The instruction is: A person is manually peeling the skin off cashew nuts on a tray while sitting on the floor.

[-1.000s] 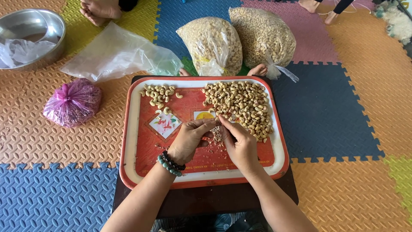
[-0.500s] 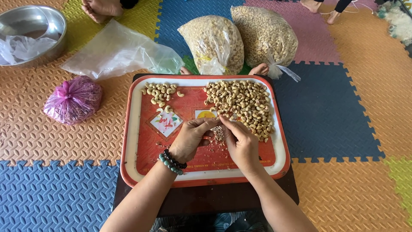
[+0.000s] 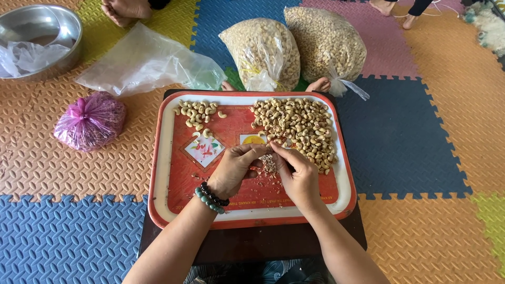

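Observation:
A red tray with a white rim (image 3: 163, 158) rests on a low dark stand. A big heap of brown-skinned cashew nuts (image 3: 297, 126) fills its far right, and a small pile of pale peeled nuts (image 3: 199, 113) lies at its far left. My left hand (image 3: 234, 168), with bead bracelets on the wrist, and my right hand (image 3: 294, 171) meet over the tray's middle, fingertips pinched together on one small nut. Bits of skin (image 3: 268, 164) lie below the fingers.
Two full clear bags of nuts (image 3: 263, 50) (image 3: 326, 42) stand beyond the tray. A crumpled clear bag (image 3: 147, 60), a tied purple bag (image 3: 89, 121) and a metal bowl (image 3: 39, 26) lie to the left on foam mats. Other people's feet (image 3: 123, 8) show at the top.
Both hands stay together over the tray's middle with only small finger movement. The nut piles have not moved.

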